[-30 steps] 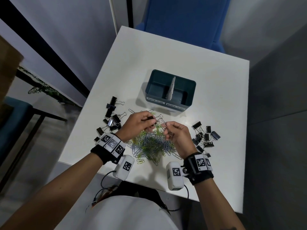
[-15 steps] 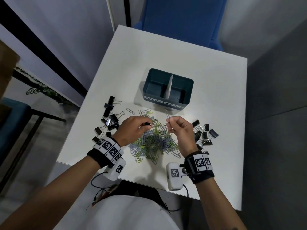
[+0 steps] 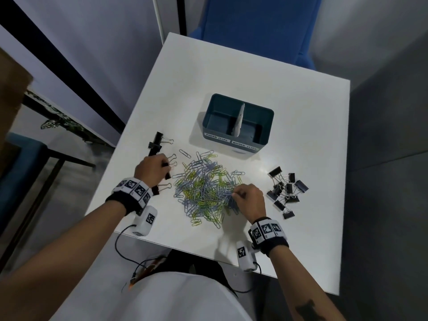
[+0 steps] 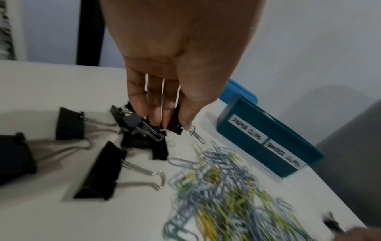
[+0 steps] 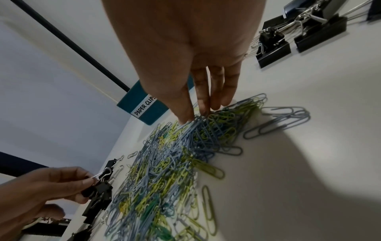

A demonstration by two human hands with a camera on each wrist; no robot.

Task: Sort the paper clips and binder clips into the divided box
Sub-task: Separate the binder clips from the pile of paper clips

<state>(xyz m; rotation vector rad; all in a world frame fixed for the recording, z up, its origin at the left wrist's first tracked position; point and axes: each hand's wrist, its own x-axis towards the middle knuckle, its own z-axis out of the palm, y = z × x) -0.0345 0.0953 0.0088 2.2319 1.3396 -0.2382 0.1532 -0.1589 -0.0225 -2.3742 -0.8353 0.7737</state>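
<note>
Pinching binder clip (image 4: 174, 121) in left hand (image 3: 151, 169); right hand (image 3: 249, 200) on paper clips (image 3: 203, 189).

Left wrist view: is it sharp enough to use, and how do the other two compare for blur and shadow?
Left wrist view: the paper clip pile is smeared by motion blur, the box labels soft, the binder clips nearer the lens clearer. Right wrist view: the pile is crisp at the right hand's fingers, softer low in frame; a broad shadow crosses the table. Head view: sharp, wide-angle bowing of the table edges.
</note>
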